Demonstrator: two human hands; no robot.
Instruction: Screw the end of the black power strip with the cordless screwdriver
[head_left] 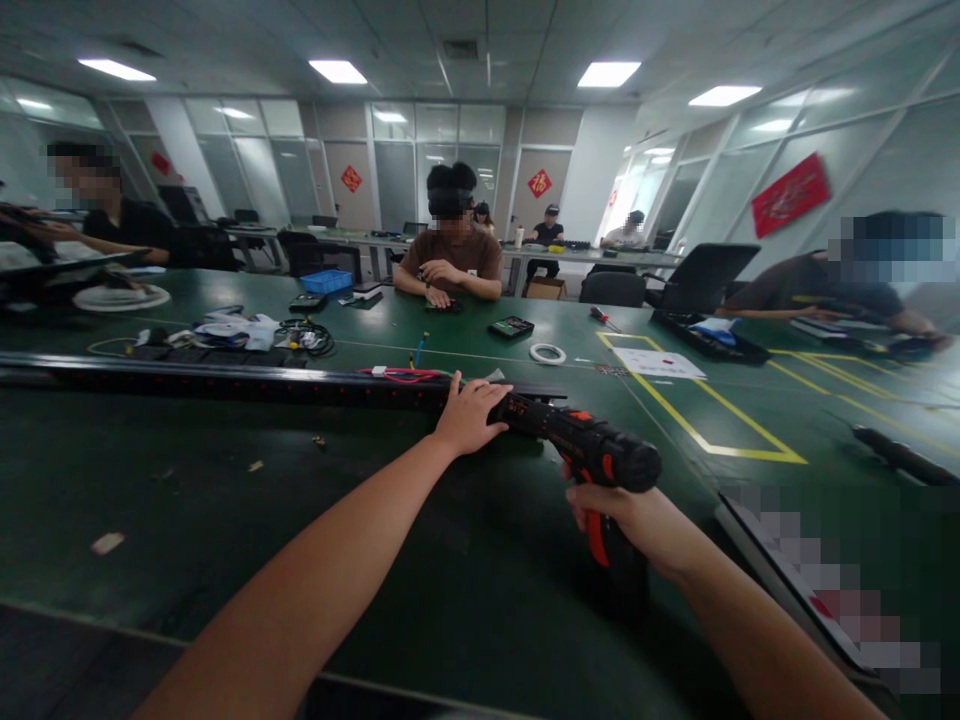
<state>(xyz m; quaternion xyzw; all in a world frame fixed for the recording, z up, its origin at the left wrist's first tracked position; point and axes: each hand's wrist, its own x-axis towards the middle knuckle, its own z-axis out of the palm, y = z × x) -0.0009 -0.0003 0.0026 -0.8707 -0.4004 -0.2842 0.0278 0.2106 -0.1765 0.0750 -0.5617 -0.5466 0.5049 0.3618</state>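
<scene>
My right hand (626, 515) is wrapped round the grip of a black and orange cordless screwdriver (581, 450), whose nose points left toward a long black bar (225, 380) lying across the green table (225, 500). My left hand (469, 412) rests on the right end of that bar, fingers curled over it close to the tool's tip. Red wires (405, 375) lie on the bar just left of my left hand.
Across the table a seated person (450, 250) works with both hands. Other people sit at far left (105, 215) and right (840, 285). A white tape roll (547, 353), a paper sheet (660, 363), cables (304, 335) and yellow floor-style lines (705, 440) mark the table.
</scene>
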